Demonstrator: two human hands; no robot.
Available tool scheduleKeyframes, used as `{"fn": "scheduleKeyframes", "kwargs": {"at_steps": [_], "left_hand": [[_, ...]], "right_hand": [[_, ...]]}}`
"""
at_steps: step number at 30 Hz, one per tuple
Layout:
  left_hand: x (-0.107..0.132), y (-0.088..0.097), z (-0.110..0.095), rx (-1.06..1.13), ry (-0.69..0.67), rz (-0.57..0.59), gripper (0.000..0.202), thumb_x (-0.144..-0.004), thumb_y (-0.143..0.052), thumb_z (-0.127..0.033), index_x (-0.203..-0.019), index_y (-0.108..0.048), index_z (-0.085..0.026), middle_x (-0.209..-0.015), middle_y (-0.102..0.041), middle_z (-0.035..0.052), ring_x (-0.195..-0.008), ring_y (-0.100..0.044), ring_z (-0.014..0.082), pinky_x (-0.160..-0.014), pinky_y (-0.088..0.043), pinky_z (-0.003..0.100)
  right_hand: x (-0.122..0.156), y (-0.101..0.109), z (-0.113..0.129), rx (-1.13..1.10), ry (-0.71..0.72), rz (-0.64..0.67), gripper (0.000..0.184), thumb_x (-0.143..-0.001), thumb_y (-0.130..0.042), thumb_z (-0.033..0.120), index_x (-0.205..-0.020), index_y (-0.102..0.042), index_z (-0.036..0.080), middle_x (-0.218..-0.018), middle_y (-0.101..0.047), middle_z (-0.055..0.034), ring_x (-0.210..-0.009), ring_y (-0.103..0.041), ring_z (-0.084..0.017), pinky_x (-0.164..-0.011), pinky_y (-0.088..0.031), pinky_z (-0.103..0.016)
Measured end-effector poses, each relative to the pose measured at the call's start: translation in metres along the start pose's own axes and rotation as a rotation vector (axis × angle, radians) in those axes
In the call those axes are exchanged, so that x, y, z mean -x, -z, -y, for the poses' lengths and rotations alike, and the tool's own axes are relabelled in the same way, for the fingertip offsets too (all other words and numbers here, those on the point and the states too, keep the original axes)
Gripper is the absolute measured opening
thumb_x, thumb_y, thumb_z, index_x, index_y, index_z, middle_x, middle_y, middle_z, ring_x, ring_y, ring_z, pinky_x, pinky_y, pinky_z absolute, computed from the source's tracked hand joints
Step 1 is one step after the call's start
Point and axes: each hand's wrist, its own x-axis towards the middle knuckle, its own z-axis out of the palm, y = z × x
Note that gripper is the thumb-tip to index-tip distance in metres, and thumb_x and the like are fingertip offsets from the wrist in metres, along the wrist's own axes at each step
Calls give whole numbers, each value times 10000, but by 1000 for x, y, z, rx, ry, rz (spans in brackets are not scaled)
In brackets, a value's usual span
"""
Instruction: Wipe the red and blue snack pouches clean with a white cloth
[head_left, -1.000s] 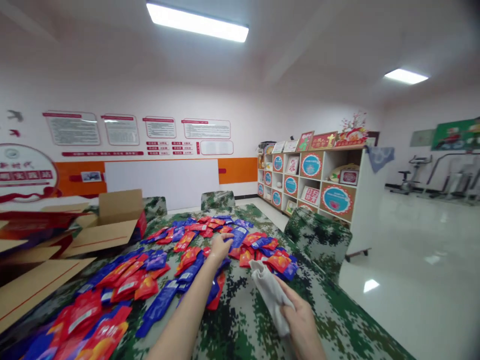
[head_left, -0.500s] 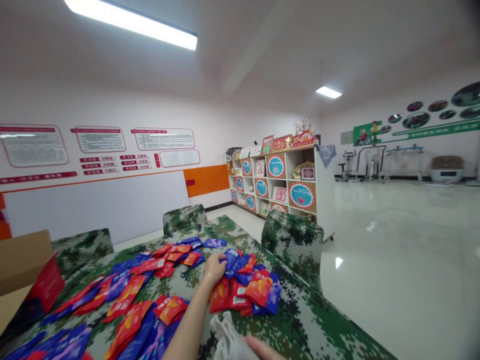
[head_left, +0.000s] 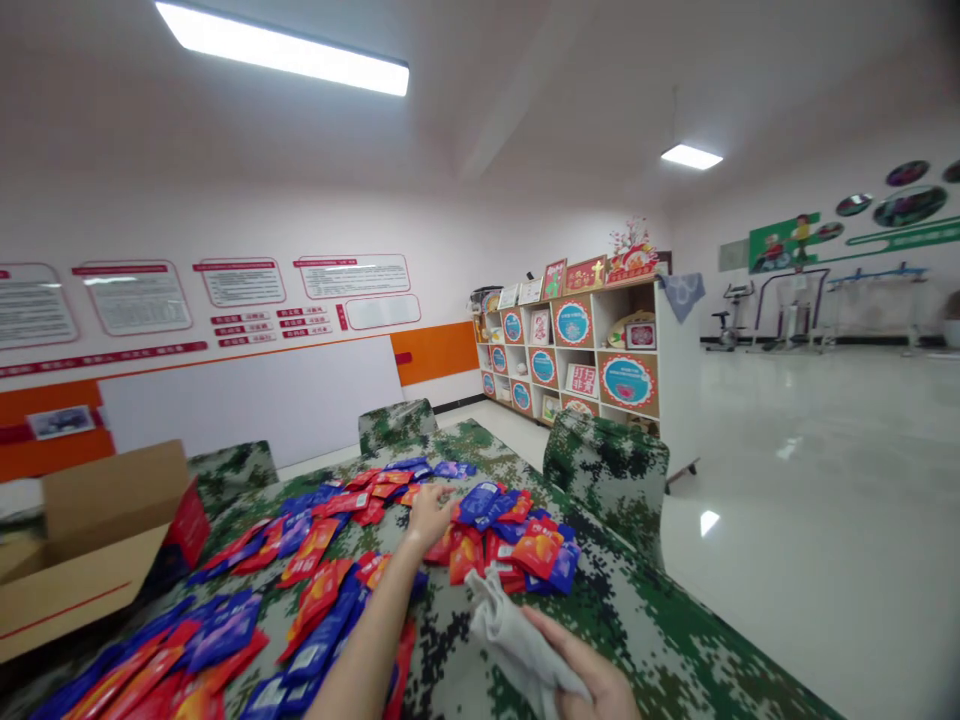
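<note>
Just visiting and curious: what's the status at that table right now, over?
Left hand reaching onto the red and blue packets, grip unclear. Right hand closed on a white cloth bag. Packets strewn across the camouflage table; cardboard box far left.

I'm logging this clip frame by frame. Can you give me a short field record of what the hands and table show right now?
left hand: stretched out, resting on the red and blue packets
right hand: gripping a grey cloth bag
table: camouflage cover, packets spread across it
left edge: open cardboard box
behind the table: camouflage-covered chairs, cubby shelf
</note>
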Motion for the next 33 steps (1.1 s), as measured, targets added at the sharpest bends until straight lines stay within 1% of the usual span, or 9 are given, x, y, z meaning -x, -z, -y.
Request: {"fn": "scheduleKeyframes", "kwargs": {"at_steps": [4, 7, 9, 12, 16, 21, 24, 27, 33], "left_hand": [[32, 71, 19, 12, -17, -72, 247, -787, -539, -197, -1013, -639, -190, -1038, -610, 43, -1054, -513, 193, -947, -362, 324], [72, 120, 35, 10, 1, -115, 250, -808, -510, -205, -1034, -617, -192, -1064, -600, 39, -1058, -515, 186, -937, -375, 312], [106, 143, 42, 7, 16, -125, 243, -811, -503, -208, -1029, -610, -193, -1058, -598, 38, -1042, -524, 187, -926, -383, 313], [162, 164, 46, 0, 39, -110, 203, -792, -531, -215, -977, -612, -192, -998, -605, 32, -982, -544, 190, -890, -402, 312], [235, 169, 36, -76, 64, -2, 218, -715, -640, -284, -908, -582, -200, -939, -584, 26, -940, -538, 208, -856, -406, 319], [295, 155, 15, -171, 149, 120, 552, -609, -738, -426, -1058, -498, -212, -1074, -527, 58, -1018, -510, 246, -875, -387, 325], [310, 145, 13, -230, 174, 78, 528, -680, -694, -358, -1128, -456, -210, -1121, -519, 72, -1061, -505, 246, -905, -375, 324], [315, 142, 16, -247, 84, 53, 387, -768, -587, -222, -1136, -469, -206, -1133, -541, 75, -1069, -520, 226, -917, -387, 317], [322, 145, 25, -297, -62, -1, 390, -818, -423, -109, -1194, -479, -193, -1167, -568, 87, -1073, -545, 219, -926, -430, 347]], "right_hand": [[12, -8, 6, 51, 53, -80, 535, -580, -479, 205, -1076, -679, 211, -1133, -640, -29, -1130, -527, -290, -1013, -350, -422], [12, -12, 3, 94, 70, -87, 554, -571, -452, 185, -1077, -676, 212, -1116, -650, -25, -1118, -537, -286, -1014, -346, -432], [11, -13, -1, 119, 75, -90, 561, -567, -444, 176, -1077, -676, 209, -1110, -654, -21, -1111, -543, -284, -1006, -360, -413], [10, -14, -8, 161, 77, -95, 583, -570, -431, 168, -1106, -659, 204, -1109, -656, -12, -1094, -555, -270, -990, -376, -373], [9, -16, -14, 193, 88, -107, 603, -563, -426, 171, -1125, -644, 178, -1119, -653, -26, -1086, -558, -262, -984, -371, -354], [11, -23, -15, 232, 72, -112, 632, -524, -419, 187, -1107, -656, 147, -1049, -683, -50, -1013, -594, -269, -891, -433, -338], [11, -23, -18, 254, 67, -124, 626, -512, -415, 192, -1080, -673, 142, -1021, -693, -55, -986, -602, -275, -872, -440, -335], [9, -21, -25, 290, 52, -120, 639, -514, -403, 194, -1096, -662, 138, -1025, -692, -53, -966, -606, -271, -858, -440, -338], [5, -16, -36, 288, 53, -122, 666, -501, -388, 185, -1112, -650, 136, -1008, -697, -49, -916, -617, -257, -789, -452, -314]]}}
